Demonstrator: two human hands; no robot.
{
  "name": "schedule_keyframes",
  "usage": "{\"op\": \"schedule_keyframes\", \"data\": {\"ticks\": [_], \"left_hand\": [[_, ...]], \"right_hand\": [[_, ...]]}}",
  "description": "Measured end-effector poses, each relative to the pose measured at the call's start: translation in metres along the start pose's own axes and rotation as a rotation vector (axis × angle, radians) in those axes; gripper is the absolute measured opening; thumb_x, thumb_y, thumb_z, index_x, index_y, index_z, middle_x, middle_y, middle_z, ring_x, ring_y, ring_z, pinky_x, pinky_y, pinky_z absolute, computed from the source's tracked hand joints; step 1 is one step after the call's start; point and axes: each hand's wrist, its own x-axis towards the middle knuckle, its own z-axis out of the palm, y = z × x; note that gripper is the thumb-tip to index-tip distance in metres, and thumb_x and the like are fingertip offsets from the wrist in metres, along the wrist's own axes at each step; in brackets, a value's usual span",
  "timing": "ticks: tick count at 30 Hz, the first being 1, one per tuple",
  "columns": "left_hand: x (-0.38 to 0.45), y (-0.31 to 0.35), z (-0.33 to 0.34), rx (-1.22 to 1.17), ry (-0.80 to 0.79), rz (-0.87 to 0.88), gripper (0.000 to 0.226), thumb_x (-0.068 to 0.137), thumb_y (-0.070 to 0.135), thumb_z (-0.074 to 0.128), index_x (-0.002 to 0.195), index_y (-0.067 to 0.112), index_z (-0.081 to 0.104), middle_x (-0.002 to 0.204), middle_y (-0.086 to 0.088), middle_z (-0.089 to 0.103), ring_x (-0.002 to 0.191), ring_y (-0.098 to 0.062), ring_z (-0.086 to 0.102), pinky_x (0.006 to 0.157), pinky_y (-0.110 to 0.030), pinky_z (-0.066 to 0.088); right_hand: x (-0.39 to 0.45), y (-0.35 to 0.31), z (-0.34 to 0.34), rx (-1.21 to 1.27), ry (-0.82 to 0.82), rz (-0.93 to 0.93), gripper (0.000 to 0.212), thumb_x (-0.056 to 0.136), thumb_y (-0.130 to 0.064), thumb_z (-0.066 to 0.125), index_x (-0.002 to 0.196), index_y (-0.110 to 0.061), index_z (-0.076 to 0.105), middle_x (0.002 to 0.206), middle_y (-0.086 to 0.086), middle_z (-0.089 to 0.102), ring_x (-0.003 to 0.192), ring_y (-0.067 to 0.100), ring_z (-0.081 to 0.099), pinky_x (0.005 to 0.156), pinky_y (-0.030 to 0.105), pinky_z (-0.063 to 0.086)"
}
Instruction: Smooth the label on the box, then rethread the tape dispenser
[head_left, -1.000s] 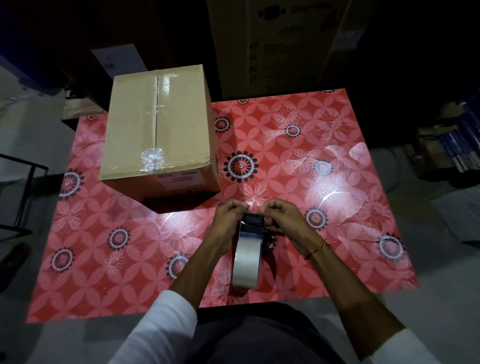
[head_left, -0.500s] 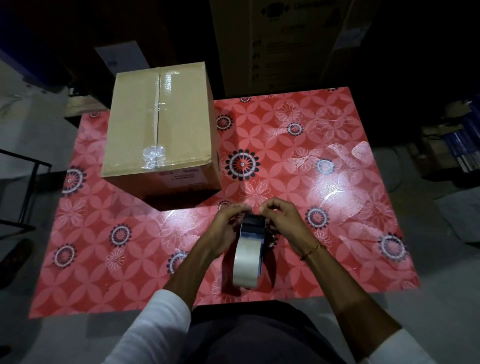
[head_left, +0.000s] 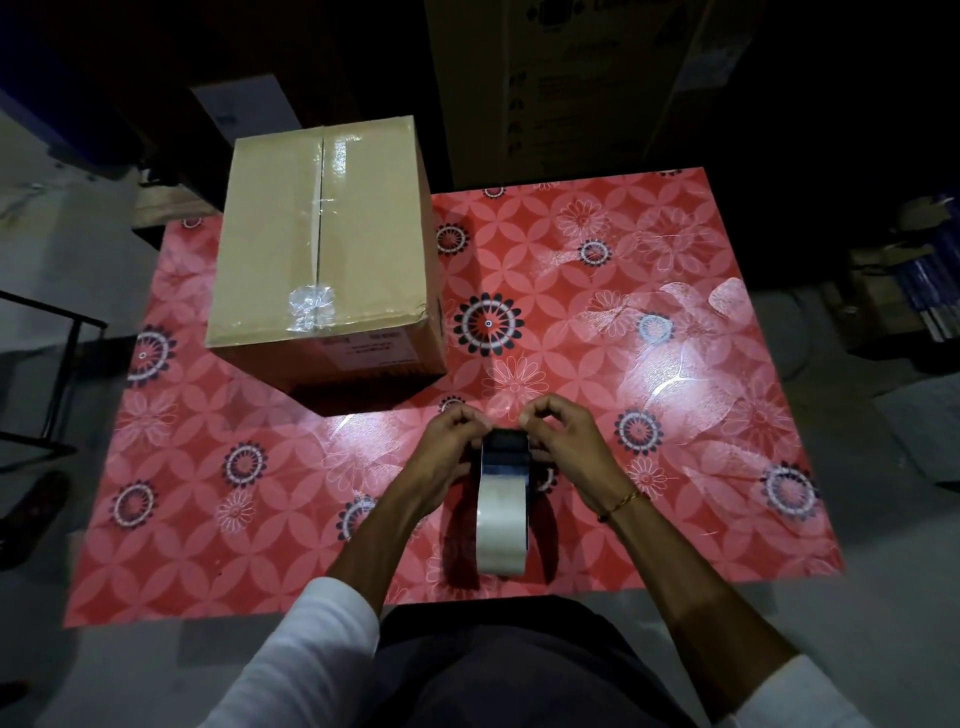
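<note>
Head view: you are keeping both hands, left hand (head_left: 453, 441) and right hand (head_left: 563, 441), pinching closed on the tape end over the tape dispenser (head_left: 504, 499), barely moving, so rethreading is continuing while the box (head_left: 322, 244) is sitting untouched.

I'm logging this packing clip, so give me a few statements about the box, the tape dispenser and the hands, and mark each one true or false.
1. Both hands, left and right, are at the front end of the tape dispenser. True.
2. The cardboard box is open. False: clear tape runs along its closed top seam.
3. The box sits on the left side of the red patterned table. True.
4. The left hand is pressing the label on the box. False: neither hand touches the box.
5. The tape roll is brown. False: it looks clear or whitish.
</note>
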Motion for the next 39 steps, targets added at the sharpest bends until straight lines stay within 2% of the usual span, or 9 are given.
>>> {"op": "schedule_keyframes", "data": {"ticks": [4, 9, 14, 17, 20, 24, 30, 33, 39], "left_hand": [[0.004, -0.003, 0.002, -0.008, 0.035, -0.001, 0.013, 0.088, 0.005, 0.057, 0.080, 0.016, 0.057, 0.067, 0.003, 0.054, 0.065, -0.014, 0.057, 0.063, -0.033, 0.052], [0.007, -0.005, 0.002, -0.107, 0.064, -0.057, 0.022, 0.088, 0.000, 0.055, 0.072, 0.015, 0.058, 0.060, 0.000, 0.052, 0.057, -0.014, 0.056, 0.055, -0.029, 0.052], [0.009, -0.006, -0.001, -0.124, 0.019, -0.094, 0.014, 0.088, 0.003, 0.058, 0.080, 0.009, 0.068, 0.063, -0.003, 0.050, 0.057, -0.013, 0.056, 0.062, -0.031, 0.054], [0.009, -0.006, -0.002, -0.124, -0.011, -0.108, 0.015, 0.088, 0.005, 0.060, 0.080, 0.008, 0.073, 0.060, -0.002, 0.052, 0.057, -0.011, 0.061, 0.067, -0.033, 0.056], [0.011, -0.007, -0.004, -0.130, -0.026, -0.118, 0.021, 0.087, 0.006, 0.061, 0.073, 0.013, 0.074, 0.059, 0.000, 0.053, 0.056, -0.010, 0.062, 0.064, -0.032, 0.055], [0.012, -0.007, -0.004, -0.110, -0.041, -0.114, 0.018, 0.087, 0.007, 0.061, 0.076, 0.011, 0.074, 0.058, 0.002, 0.058, 0.059, -0.009, 0.064, 0.067, -0.033, 0.056], [0.011, -0.006, -0.002, -0.094, -0.025, -0.133, 0.022, 0.087, 0.006, 0.061, 0.071, 0.015, 0.072, 0.062, -0.002, 0.049, 0.065, -0.016, 0.057, 0.069, -0.034, 0.055], [0.011, -0.009, -0.002, -0.064, -0.024, -0.131, 0.022, 0.086, 0.008, 0.062, 0.068, 0.018, 0.070, 0.062, 0.000, 0.051, 0.070, -0.018, 0.056, 0.082, -0.044, 0.050], [0.010, -0.013, -0.004, -0.031, -0.027, -0.101, 0.018, 0.085, 0.011, 0.062, 0.071, 0.021, 0.068, 0.069, -0.001, 0.060, 0.074, -0.019, 0.060, 0.079, -0.044, 0.052]], "right_hand": [[0.001, 0.003, -0.003, -0.093, -0.019, -0.098, 0.005, 0.099, -0.007, 0.061, 0.096, -0.010, 0.064, 0.097, 0.000, 0.062, 0.092, 0.022, 0.062, 0.087, 0.043, 0.057], [0.002, 0.002, -0.008, -0.290, -0.072, -0.219, 0.010, 0.098, -0.008, 0.062, 0.099, -0.016, 0.067, 0.096, -0.006, 0.070, 0.088, 0.003, 0.065, 0.080, 0.018, 0.052], [0.012, -0.003, -0.018, -0.543, -0.176, -0.334, 0.020, 0.096, 0.000, 0.060, 0.099, -0.018, 0.070, 0.094, -0.003, 0.074, 0.093, 0.014, 0.070, 0.085, 0.034, 0.058], [0.016, -0.007, -0.023, -0.581, -0.211, -0.356, 0.022, 0.093, 0.000, 0.062, 0.095, -0.020, 0.071, 0.093, -0.007, 0.074, 0.092, 0.008, 0.070, 0.081, 0.029, 0.057], [0.019, -0.009, -0.024, -0.526, -0.221, -0.304, 0.028, 0.092, 0.000, 0.062, 0.091, -0.026, 0.072, 0.090, -0.013, 0.074, 0.089, 0.000, 0.069, 0.078, 0.013, 0.050], [0.018, -0.007, -0.024, -0.493, -0.230, -0.271, 0.023, 0.095, -0.006, 0.064, 0.093, -0.029, 0.069, 0.088, -0.011, 0.074, 0.086, -0.001, 0.069, 0.077, 0.012, 0.050], [0.015, -0.006, -0.027, -0.106, -0.286, -0.024, 0.013, 0.095, -0.014, 0.070, 0.106, -0.021, 0.067, 0.089, 0.014, 0.075, 0.082, 0.022, 0.069, 0.076, 0.034, 0.053], [0.015, -0.006, -0.039, -0.029, -0.423, 0.117, 0.030, 0.093, -0.013, 0.073, 0.121, -0.018, 0.062, 0.121, 0.027, 0.067, 0.099, 0.029, 0.067, 0.089, 0.044, 0.052], [0.013, -0.011, -0.032, 0.004, -0.294, 0.248, 0.033, 0.094, -0.042, 0.064, 0.120, -0.021, 0.065, 0.121, 0.010, 0.075, 0.117, 0.027, 0.069, 0.093, 0.036, 0.057]]}}
